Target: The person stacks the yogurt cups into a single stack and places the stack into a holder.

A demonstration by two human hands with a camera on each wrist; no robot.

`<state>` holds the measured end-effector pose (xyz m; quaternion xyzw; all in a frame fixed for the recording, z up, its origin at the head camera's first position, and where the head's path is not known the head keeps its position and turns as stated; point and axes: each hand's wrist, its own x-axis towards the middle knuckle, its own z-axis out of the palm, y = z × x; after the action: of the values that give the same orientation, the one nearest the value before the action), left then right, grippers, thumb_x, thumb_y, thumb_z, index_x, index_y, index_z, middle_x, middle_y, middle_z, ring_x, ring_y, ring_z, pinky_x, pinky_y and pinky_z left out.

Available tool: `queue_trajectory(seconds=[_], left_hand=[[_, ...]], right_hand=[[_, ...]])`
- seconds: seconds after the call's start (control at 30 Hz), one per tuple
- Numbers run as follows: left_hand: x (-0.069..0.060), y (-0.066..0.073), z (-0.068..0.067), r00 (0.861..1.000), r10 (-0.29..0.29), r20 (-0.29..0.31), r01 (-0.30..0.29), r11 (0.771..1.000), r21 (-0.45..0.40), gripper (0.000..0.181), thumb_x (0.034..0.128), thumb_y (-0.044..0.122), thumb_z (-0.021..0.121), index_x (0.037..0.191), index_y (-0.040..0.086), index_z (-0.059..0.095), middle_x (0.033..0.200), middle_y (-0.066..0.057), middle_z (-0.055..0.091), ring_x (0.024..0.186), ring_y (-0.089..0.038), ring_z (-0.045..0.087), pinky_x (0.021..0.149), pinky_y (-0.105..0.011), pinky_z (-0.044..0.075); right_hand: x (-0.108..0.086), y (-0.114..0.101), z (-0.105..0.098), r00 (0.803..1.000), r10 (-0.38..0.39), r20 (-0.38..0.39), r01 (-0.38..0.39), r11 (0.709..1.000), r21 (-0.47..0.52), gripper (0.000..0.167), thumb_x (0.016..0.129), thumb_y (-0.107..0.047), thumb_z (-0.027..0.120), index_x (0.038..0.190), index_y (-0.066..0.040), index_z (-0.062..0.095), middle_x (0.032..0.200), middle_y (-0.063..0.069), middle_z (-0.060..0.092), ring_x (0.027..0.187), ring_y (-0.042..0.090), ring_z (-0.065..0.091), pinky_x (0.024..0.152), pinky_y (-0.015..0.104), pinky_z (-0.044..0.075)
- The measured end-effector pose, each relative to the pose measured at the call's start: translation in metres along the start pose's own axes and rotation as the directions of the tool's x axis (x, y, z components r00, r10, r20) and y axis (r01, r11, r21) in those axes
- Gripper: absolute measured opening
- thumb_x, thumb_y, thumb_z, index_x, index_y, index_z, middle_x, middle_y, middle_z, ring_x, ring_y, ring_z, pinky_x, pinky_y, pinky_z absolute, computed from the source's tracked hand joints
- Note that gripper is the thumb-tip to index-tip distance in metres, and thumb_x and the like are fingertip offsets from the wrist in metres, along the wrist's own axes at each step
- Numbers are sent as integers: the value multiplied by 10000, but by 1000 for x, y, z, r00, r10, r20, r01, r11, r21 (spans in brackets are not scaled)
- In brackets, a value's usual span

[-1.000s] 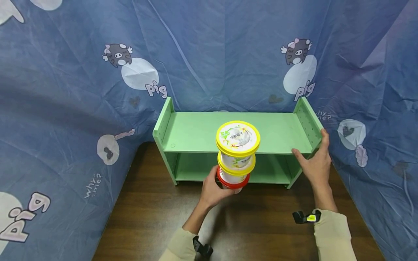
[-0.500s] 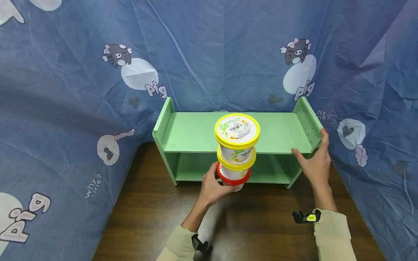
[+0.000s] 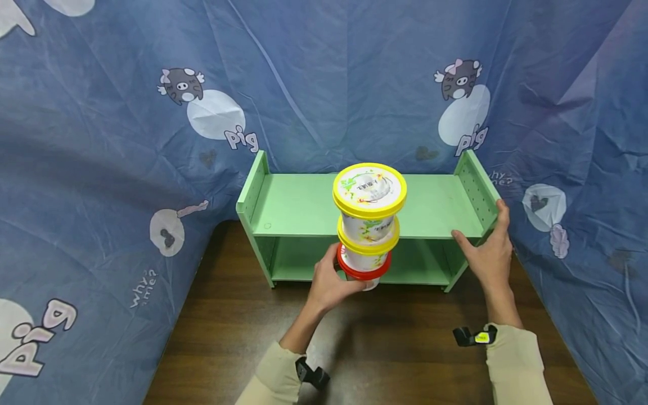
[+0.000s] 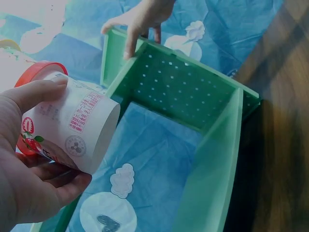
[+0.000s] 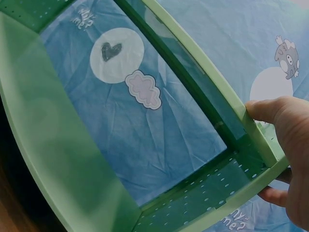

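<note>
In the head view my left hand (image 3: 329, 281) grips the red-lidded paper tub (image 3: 365, 269) at the bottom of a stack. Two yellow-lidded tubs stand on it, a middle tub (image 3: 368, 239) and a top tub (image 3: 369, 191). The stack is held in front of a green two-tier shelf (image 3: 304, 205). In the left wrist view, thumb and fingers wrap the white tub body (image 4: 72, 121), printed with a strawberry. My right hand (image 3: 490, 253) holds the shelf's right end, its thumb (image 5: 263, 110) on the board's front edge and fingers around the side panel (image 5: 227, 193).
The shelf stands on a dark brown wooden surface (image 3: 395, 349). Behind and at both sides hangs a blue cloth (image 3: 314, 84) printed with pigs. Raised side panels bound the shelf's upper board, and a lower board (image 3: 304, 264) lies beneath it.
The left hand has raised the stack of tubs a little, so it sits higher in the head view, over more of the upper board. The right hand and the shelf stay put.
</note>
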<state>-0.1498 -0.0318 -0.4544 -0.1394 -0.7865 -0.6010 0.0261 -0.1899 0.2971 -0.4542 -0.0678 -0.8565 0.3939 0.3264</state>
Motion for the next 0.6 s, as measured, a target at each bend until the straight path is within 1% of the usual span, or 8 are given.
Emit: queue_trajectory(seconds=[0.2, 0.37, 0.47, 0.6], left_hand=[[4, 3, -1, 1000, 2, -12, -2, 1000, 5, 741, 715, 214, 887, 1356, 124, 525, 1228, -73, 678, 1077, -226, 645, 908, -403, 550], [6, 8, -2, 1000, 3, -5, -3, 1000, -3, 728, 721, 201, 879, 1351, 131, 521, 1244, -69, 669, 1088, -231, 636, 911, -423, 550], [8, 13, -3, 1000, -3, 1, 3, 1000, -13, 721, 732, 203, 876, 1353, 137, 516, 1265, -61, 656, 1108, -229, 625, 916, -425, 552], [12, 18, -5, 1000, -11, 2, 11, 1000, -18, 715, 745, 217, 866, 1360, 133, 510, 1278, -56, 646, 1119, -226, 618, 910, -394, 559]], right_hand=[[0, 0, 0, 1000, 7, 3, -7, 1000, 5, 1035, 779, -204, 849, 1578, -291, 198, 1646, 79, 315, 1386, 505, 422, 1037, 680, 364], [0, -1, -1, 1000, 13, 6, -13, 1000, 1, 1032, 783, -209, 846, 1579, -296, 195, 1641, 95, 321, 1371, 520, 428, 1030, 682, 365], [0, -1, -1, 1000, 19, 8, -19, 1000, -2, 1029, 788, -210, 844, 1579, -302, 193, 1640, 98, 324, 1366, 523, 431, 1027, 683, 365], [0, -1, 0, 1000, 21, 9, -21, 1000, 0, 1025, 790, -210, 843, 1578, -305, 194, 1636, 105, 329, 1360, 527, 435, 1023, 684, 366]])
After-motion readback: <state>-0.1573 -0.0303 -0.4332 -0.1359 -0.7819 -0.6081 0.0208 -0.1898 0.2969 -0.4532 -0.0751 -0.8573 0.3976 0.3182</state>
